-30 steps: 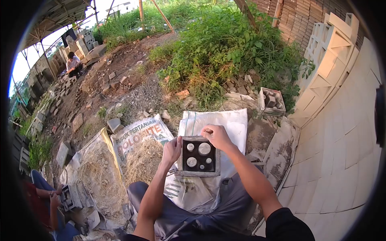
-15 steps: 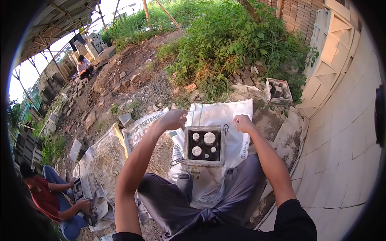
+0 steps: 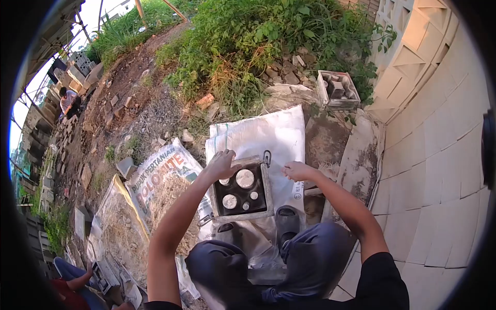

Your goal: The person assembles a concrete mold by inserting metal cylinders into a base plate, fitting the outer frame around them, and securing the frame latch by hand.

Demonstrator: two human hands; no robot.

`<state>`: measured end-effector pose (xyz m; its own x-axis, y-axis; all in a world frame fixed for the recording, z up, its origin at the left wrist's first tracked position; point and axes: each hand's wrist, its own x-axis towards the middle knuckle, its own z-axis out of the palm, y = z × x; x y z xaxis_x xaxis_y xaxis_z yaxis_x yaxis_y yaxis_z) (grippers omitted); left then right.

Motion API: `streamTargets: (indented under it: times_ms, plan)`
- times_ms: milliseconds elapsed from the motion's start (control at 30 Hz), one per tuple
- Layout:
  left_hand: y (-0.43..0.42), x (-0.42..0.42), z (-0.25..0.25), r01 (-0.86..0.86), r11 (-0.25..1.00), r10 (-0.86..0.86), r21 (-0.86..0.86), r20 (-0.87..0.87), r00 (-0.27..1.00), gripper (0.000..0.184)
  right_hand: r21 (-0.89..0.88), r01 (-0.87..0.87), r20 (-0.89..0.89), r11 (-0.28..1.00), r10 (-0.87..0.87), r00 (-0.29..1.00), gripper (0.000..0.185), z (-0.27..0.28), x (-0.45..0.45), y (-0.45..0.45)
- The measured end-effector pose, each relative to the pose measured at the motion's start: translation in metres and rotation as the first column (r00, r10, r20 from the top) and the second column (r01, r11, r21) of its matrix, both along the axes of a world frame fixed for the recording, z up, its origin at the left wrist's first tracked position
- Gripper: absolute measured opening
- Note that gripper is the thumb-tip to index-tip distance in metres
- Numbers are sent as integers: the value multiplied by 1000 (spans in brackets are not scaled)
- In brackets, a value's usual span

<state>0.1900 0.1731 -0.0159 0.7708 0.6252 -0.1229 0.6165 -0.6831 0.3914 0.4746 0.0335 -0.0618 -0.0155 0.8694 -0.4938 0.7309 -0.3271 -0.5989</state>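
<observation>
A square grey mould [image 3: 270, 194] with a dark inside stands on white sacks in front of my feet. Several pale round discs of different sizes, among them a large disc [image 3: 245, 178], sit within it. My left hand [image 3: 221, 165] is at the mould's upper left corner, fingers stretched and covering part of the rim; I cannot tell how firmly it touches. To the right of the mould, over the white sack [image 3: 284, 134], my right hand [image 3: 297, 171] is closed with its fingers curled, apart from the mould. Nothing shows in it. A metal loop [image 3: 267, 157] is at the mould's upper right corner.
A box of rubble [image 3: 338, 89] stands ahead to the right, by a pale wall [image 3: 429, 170]. A printed sack [image 3: 160, 173] lies left. A person in red [image 3: 70, 289] is at lower left; another person [image 3: 68, 102] crouches far off. Bushes [image 3: 248, 41] grow ahead.
My left hand has come down onto the mould's corner area. My legs have gone from crossed to a crouch, with both shoes showing. The view has shifted right and tilted.
</observation>
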Motion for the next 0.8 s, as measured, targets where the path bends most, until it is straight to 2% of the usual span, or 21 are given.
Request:
streamTargets:
  times_ms: [67,100,167,200,267,300,367,400,433,467,533,600,633,700,733,800]
  plan:
    - [15,18,-43,0,997,-1,75,15,1000,56,38,-10,7,999,9,1000,57,-38,-5,5]
    - [21,24,-61,8,998,-8,60,3,1000,56,23,-2,-4,1000,3,1000,57,-58,-14,5]
    - [34,40,-101,91,979,-91,181,-7,996,55,133,258,-252,957,-219,943,69,-90,-32,6]
    - [40,47,-117,97,983,-96,156,-14,995,55,107,263,-256,959,-229,939,69,-95,-41,9]
    - [47,58,-134,160,984,-158,-72,30,987,52,129,350,-408,928,-272,871,80,-94,-56,16]
    - [47,62,-134,168,979,-167,-119,17,986,44,100,355,-412,930,-286,865,80,-99,-59,18]
    - [54,67,-124,165,966,-173,-200,-23,985,42,59,457,-574,888,-344,743,83,-117,-69,22]
    - [57,69,-130,165,954,-183,-249,-49,982,40,28,460,-576,887,-362,733,83,-131,-79,25]
    - [58,65,-140,202,965,-198,-170,41,979,38,10,576,-621,818,-446,644,84,-143,-91,24]
    - [56,65,-148,208,957,-203,-200,47,978,38,-7,679,-655,734,-517,552,84,-151,-98,21]
    - [57,66,-138,177,960,-180,-218,10,984,37,-14,675,-661,738,-513,548,83,-136,-96,28]
    - [55,66,-137,174,963,-172,-205,27,985,36,-65,654,-775,754,-451,442,82,-118,-95,35]
    - [55,66,-136,166,961,-166,-222,19,986,38,-69,653,-773,755,-454,443,82,-124,-98,34]
    - [54,69,-135,165,959,-164,-230,23,986,39,61,642,-708,764,-420,568,76,-150,-98,36]
    - [50,70,-136,155,966,-150,-207,39,988,42,62,643,-704,764,-423,571,76,-162,-96,33]
    - [39,72,-139,144,973,-135,-179,58,989,45,25,662,-763,749,-414,497,67,-178,-89,29]
